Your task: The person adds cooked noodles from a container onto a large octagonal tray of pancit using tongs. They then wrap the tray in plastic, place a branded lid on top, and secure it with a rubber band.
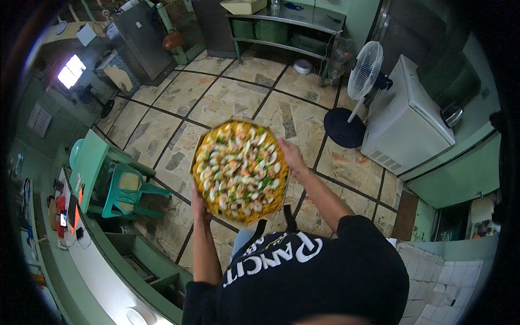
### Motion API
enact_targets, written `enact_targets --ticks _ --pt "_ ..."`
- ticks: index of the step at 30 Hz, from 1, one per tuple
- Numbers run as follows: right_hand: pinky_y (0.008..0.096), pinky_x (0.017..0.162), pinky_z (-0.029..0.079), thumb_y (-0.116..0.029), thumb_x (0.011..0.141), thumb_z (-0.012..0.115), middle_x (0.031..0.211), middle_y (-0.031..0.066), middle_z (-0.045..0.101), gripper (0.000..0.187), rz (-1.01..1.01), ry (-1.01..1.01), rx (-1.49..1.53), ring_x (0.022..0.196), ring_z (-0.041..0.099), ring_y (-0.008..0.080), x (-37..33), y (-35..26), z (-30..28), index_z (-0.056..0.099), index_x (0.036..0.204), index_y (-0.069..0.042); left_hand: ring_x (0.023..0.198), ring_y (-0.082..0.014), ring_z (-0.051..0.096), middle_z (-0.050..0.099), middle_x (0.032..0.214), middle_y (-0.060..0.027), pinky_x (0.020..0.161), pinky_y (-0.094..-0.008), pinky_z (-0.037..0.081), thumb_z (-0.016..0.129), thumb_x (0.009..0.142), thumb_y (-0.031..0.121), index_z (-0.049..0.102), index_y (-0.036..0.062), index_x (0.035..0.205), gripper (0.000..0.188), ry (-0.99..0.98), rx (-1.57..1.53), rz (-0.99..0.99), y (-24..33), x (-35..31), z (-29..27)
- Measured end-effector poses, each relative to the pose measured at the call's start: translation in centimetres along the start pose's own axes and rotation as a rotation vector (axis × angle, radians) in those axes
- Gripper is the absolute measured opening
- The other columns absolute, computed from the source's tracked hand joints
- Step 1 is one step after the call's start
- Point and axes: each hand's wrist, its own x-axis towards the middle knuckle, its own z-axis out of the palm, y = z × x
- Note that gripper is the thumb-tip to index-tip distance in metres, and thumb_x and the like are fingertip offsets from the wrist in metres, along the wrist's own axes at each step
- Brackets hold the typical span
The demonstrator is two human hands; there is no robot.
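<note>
Both my hands carry a large many-sided platter of yellow noodles (241,170), held out in front of my body above the floor. Egg slices, pinkish shrimp and bits of chopped green cover the top. My left hand (199,206) grips the platter's lower left side, its fingers mostly hidden at the rim and underneath. On the upper right side, my right hand (291,156) holds the edge, with its fingers partly out of sight below. The platter looks roughly level.
A white standing fan (346,127) and a white chest freezer (406,119) stand at the right. To the left are a teal plastic chair (122,192) and a green table (92,162). A long counter (103,276) runs along the lower left. A metal-topped table (292,19) stands at the far side.
</note>
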Motion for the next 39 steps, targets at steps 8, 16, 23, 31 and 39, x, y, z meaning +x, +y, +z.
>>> enact_targets --ticks 8,16,23,31,39 --pt "0.0296 0.077 0.048 -0.042 0.093 0.053 0.104 0.0083 0.063 0.046 -0.138 0.244 0.163 0.086 0.059 0.0143 -1.2 7.7 2.3 0.061 0.105 0.002 0.098 -0.0234 0.062 0.059 0.116 -0.0132 0.084 -0.037 0.052 0.033 0.098 0.045 0.047 0.0009 0.126 0.054 -0.331 0.02 -0.081 -1.1 11.6 -6.4" --pt "0.0313 0.082 0.048 -0.037 0.095 0.051 0.109 0.0075 0.062 0.043 -0.178 0.335 0.292 0.092 0.059 0.0151 -4.8 8.2 5.2 0.058 0.112 0.002 0.1 -0.0238 0.061 0.059 0.119 -0.013 0.086 -0.0366 0.052 0.03 0.099 0.042 0.047 0.0013 0.126 0.052 -0.53 -0.028 -0.13 1.1 13.7 -5.8" --pt "0.0321 0.084 0.049 -0.038 0.094 0.052 0.114 0.0089 0.061 0.049 -0.231 0.246 0.272 0.096 0.06 0.0177 -4.0 8.2 4.4 0.052 0.121 0.002 0.103 -0.0237 0.061 0.057 0.122 -0.0125 0.085 -0.0374 0.052 0.03 0.099 0.043 0.045 0.0023 0.129 0.052 -0.559 -0.084 -0.2 0.0 14.8 -6.3" --pt "0.0326 0.082 0.049 -0.041 0.091 0.056 0.114 0.0101 0.06 0.052 -0.071 0.355 0.266 0.098 0.058 0.0181 -2.8 7.9 3.8 0.053 0.121 0.001 0.107 -0.025 0.058 0.054 0.125 -0.0125 0.089 -0.0386 0.05 0.032 0.099 0.041 0.042 0.0039 0.132 0.05 -0.528 -0.075 -0.112 -0.3 13.7 -6.1" --pt "0.0353 0.084 0.05 -0.046 0.092 0.053 0.119 0.0122 0.057 0.062 -0.09 0.408 0.286 0.1 0.058 0.0219 -3.6 7.1 4.6 0.045 0.129 0.002 0.099 -0.0229 0.062 0.058 0.119 -0.0102 0.079 -0.0368 0.054 0.031 0.099 0.042 0.046 0.0057 0.129 0.049 -0.638 -0.122 -0.085 -1.0 15.8 -6.4"
